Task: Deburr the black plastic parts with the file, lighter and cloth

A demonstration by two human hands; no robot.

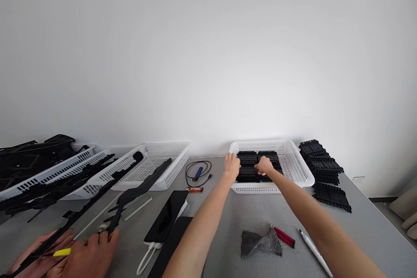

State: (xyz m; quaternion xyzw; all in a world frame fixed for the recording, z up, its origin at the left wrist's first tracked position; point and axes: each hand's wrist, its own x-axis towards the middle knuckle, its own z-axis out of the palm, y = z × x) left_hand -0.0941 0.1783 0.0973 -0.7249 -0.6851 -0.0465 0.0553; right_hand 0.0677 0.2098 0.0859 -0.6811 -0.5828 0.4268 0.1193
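Note:
A white plastic basket point(296, 173) stands against the wall, with several ribbed black plastic panels point(246, 175) laid side by side in its left part. My left hand point(232, 165) is closed at the basket's left side, its fingers curled by the panels' edge; what it grips is hidden. Over the middle of the panels, my right hand point(264, 166) is closed, fingertips on the edge of one panel where it meets another. More such black panels point(325, 167) are heaped on the table right of the basket.
Nearer me lie a grey cloth scrap point(260, 243), red lighter point(284, 236) and white marker point(314, 252). A phone point(166, 217), cable point(186, 173) and red-labelled lighter point(195, 190) are left. Another person's hands point(87, 256) hold long black strips near other baskets point(176, 169).

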